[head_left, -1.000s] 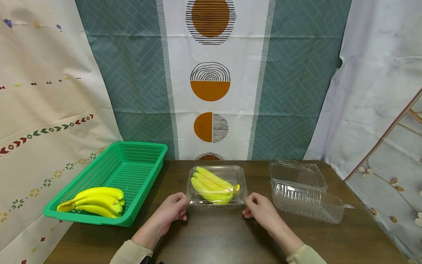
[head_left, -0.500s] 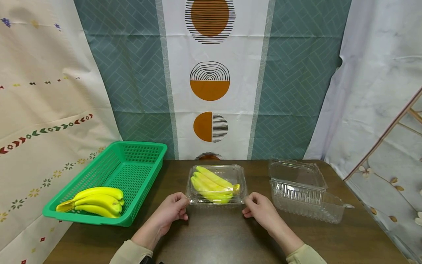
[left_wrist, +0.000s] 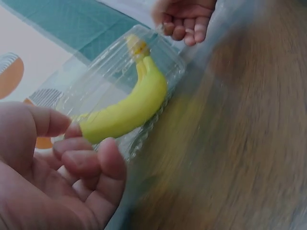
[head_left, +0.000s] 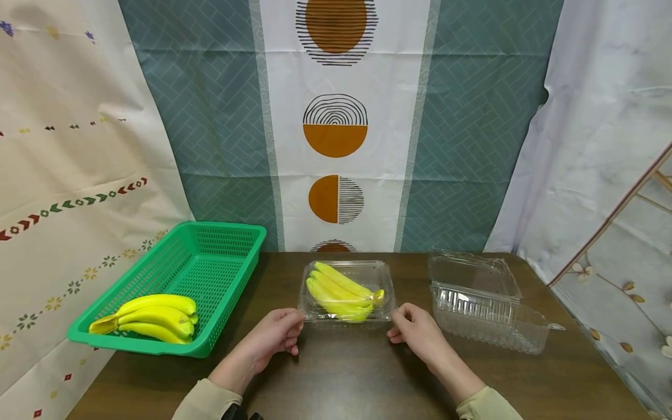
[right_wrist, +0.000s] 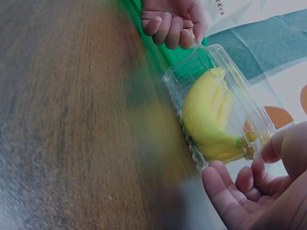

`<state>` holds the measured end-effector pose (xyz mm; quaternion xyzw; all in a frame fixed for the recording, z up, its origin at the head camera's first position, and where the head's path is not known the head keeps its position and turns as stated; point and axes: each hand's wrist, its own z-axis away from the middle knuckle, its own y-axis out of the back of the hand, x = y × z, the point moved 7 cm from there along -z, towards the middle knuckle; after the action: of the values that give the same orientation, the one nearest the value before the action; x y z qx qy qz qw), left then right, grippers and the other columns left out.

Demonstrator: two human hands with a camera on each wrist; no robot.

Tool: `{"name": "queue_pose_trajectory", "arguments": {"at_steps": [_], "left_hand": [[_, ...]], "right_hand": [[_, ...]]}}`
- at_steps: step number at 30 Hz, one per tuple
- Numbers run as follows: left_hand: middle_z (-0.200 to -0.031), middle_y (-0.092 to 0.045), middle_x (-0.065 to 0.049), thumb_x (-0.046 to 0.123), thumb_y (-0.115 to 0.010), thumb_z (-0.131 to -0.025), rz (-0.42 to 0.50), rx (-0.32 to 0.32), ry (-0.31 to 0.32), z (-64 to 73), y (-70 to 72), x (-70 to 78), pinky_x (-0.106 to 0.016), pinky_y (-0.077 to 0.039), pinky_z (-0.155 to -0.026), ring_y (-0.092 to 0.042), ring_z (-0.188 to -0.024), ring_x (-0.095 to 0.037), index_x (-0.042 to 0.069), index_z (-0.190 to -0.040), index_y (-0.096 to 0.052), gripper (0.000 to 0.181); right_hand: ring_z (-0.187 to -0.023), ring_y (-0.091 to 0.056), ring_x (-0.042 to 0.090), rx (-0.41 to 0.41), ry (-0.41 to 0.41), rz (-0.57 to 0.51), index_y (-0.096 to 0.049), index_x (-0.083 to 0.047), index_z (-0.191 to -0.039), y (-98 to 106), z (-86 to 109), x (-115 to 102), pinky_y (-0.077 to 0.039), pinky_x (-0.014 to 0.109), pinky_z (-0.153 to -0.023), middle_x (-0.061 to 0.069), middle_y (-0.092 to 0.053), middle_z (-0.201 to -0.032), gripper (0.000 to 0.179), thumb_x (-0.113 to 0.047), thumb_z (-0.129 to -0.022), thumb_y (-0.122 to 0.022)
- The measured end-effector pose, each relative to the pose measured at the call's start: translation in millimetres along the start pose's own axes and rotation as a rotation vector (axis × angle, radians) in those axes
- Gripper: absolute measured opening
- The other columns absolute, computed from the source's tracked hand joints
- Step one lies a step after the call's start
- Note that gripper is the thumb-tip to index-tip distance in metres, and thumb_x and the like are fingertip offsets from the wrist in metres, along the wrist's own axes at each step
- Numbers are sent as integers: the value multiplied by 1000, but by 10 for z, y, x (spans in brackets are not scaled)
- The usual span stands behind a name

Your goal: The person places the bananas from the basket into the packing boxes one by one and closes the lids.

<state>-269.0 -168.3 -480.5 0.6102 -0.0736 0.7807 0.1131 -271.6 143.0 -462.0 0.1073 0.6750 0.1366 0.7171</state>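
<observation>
Patterned cloths (head_left: pixel 220 146) back a brown table (head_left: pixel 341 379), green basket (head_left: pixel 215 274) at left. The left hand (head_left: pixel 275 332), fingers curled, pinches a near corner of the clear clamshell (head_left: pixel 377 273) of yellow bananas (head_left: pixel 338 291) mid-table; the right hand (head_left: pixel 417 329) likewise pinches another.

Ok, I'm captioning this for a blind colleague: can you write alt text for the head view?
A person's left hand and right hand pinch the near corners of a clear box holding bananas, at a brown table. A green basket with another banana bunch sits left; an open clear container sits right.
</observation>
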Motion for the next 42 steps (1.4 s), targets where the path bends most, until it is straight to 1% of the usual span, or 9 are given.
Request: {"name": "queue_pose_trajectory", "arguments": {"at_steps": [3,6,10,14,20,26,33,42], "left_hand": [[-65,-32,4,22,-61,-111,19,21,-13,-7,6,1,-32,-55,-66,-33,-59,-16,9,-82,-55,33],[-65,-31,4,18,-60,-110,59,45,-21,-11,13,-9,-32,-54,-67,-34,-60,-16,11,-81,-53,31],[-65,-33,4,16,-60,-108,103,73,-17,-16,19,-27,-33,-53,-68,-37,-62,-17,12,-82,-54,27],[-65,-36,4,14,-59,-106,116,104,-18,-17,19,-27,-32,-53,-68,-38,-62,-16,13,-82,-53,25],[-64,-35,4,13,-58,-105,108,131,-28,-21,9,-17,-32,-53,-67,-38,-62,-16,11,-80,-52,26],[-68,-37,1,17,-61,-105,84,130,-15,-17,7,1,-34,-55,-66,-41,-66,-18,12,-82,-49,26],[-70,-39,0,21,-60,-105,79,132,2,-17,25,1,-34,-55,-65,-42,-67,-19,12,-82,-51,26],[-69,-37,2,12,-61,-102,81,162,-21,-24,44,-19,-31,-53,-63,-39,-64,-17,13,-78,-49,26]], "right_hand": [[-78,-77,27,-3,11,-11,-61,1,-91,-11,0,-14,-67,41,-77,12,-73,-87,23,-12,-110,-58],[-78,-77,27,-9,15,-12,-61,1,-91,-29,3,-21,-67,41,-77,11,-73,-87,23,-12,-110,-58],[-77,-78,26,-11,6,-3,-61,0,-91,-45,11,-17,-67,41,-79,10,-73,-84,23,-12,-109,-58],[-77,-77,26,-14,6,1,-60,-1,-90,-50,16,-14,-67,42,-79,10,-74,-84,23,-13,-110,-58],[-78,-78,27,-21,8,-5,-60,-1,-90,-48,20,-13,-66,42,-80,10,-74,-86,23,-13,-110,-58],[-78,-78,27,-7,3,5,-59,-3,-89,-30,17,-7,-66,43,-81,10,-74,-86,24,-14,-110,-58],[-77,-77,26,6,-1,-2,-62,-1,-90,-30,17,-5,-66,42,-79,10,-74,-85,22,-15,-108,-59],[-78,-77,26,-4,2,-16,-63,1,-91,-40,15,-7,-67,41,-78,13,-73,-91,23,-15,-108,-60]]}}
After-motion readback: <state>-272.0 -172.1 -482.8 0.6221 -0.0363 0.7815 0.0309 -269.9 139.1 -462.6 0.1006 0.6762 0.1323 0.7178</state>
